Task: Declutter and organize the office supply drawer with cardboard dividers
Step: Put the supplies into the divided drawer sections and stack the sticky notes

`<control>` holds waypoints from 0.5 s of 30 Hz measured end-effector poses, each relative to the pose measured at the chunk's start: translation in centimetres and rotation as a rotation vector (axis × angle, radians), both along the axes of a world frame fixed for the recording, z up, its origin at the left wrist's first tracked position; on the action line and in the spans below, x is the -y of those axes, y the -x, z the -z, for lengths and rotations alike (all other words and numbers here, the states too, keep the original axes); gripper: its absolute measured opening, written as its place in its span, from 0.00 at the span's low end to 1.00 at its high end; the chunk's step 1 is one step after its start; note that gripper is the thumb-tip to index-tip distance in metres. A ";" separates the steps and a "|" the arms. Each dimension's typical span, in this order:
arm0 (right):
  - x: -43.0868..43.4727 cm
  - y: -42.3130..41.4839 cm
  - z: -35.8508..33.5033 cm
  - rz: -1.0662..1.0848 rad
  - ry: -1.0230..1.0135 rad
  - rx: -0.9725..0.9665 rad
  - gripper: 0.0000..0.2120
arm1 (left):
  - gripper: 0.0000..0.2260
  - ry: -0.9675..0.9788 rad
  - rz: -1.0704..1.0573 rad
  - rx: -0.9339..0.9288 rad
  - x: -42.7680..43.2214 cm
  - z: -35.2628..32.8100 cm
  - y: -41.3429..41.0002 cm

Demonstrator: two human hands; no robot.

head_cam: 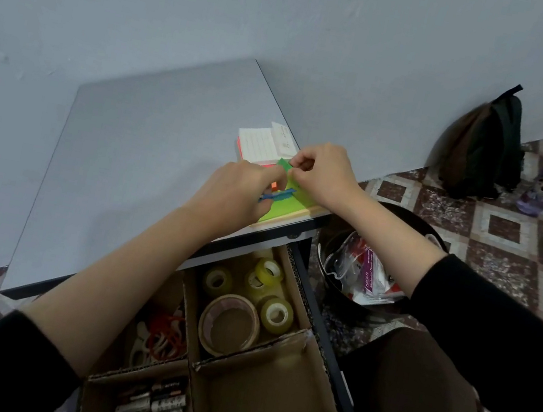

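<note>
Both hands work at the front right corner of the grey table (pixel 143 165). Left hand (pixel 232 191): fingers curled, gripping a slim blue plastic piece (pixel 281 196) that lies across a bright green sticky-note pad (pixel 284 206). Right hand (pixel 322 175): thumb and fingers pinch the pad's lifted top green sheet (pixel 284 164). Open drawer below; brown cardboard dividers (pixel 272 355) separate clear tape rolls (pixel 229 323) from batteries (pixel 154 410).

Grey desktop (pixel 132 163): white lined notepad (pixel 257 143) by right edge, short of far right corner; green sticky-note pad (pixel 282 206) just beside it, at near right corner
</note>
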State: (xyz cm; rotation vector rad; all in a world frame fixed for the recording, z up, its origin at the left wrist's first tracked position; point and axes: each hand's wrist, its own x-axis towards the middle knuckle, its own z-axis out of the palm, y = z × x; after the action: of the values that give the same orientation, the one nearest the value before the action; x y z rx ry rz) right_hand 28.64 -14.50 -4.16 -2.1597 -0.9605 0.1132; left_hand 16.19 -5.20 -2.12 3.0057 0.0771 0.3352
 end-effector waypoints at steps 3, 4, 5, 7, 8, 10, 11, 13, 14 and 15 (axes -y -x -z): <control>0.0 -0.1 0.0 0.000 0.010 -0.001 0.07 | 0.06 -0.071 0.107 0.037 -0.6 0.4 0.2; -0.1 -0.1 0.1 0.001 0.011 -0.004 0.07 | 0.06 -0.080 0.122 0.042 -0.7 0.5 0.3; -0.1 -0.1 0.1 0.002 0.010 -0.007 0.07 | 0.06 -0.086 0.139 0.045 -0.8 0.6 0.3; -0.1 -0.1 0.1 0.005 0.006 -0.009 0.07 | 0.08 -0.086 0.170 0.058 -1.0 0.6 0.2; -0.1 -0.1 0.1 0.005 0.005 -0.005 0.07 | 0.10 -0.082 0.180 0.067 -1.1 0.7 0.2; -0.1 -0.1 0.1 0.004 0.007 0.001 0.07 | 0.13 -0.067 0.191 0.076 -1.2 0.7 0.1; -0.1 -0.1 0.1 0.006 0.007 0.002 0.07 | 0.13 -0.054 0.194 0.078 -1.2 0.8 0.1; -0.1 -0.1 0.1 0.009 0.010 0.004 0.07 | 0.14 -0.019 0.198 0.076 -1.2 0.8 0.3; -0.1 -0.1 0.1 0.008 0.012 0.007 0.07 | 0.15 -0.006 0.197 0.082 -1.3 0.9 0.3; -0.1 -0.1 0.1 0.007 0.015 0.010 0.07 | 0.16 0.009 0.192 0.092 -1.3 1.0 0.3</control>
State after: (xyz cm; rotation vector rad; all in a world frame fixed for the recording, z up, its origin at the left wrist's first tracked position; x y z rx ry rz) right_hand 28.78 -14.43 -4.24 -2.1787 -0.9607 0.1061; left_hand 15.91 -3.88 -3.14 2.9517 -0.2166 0.4497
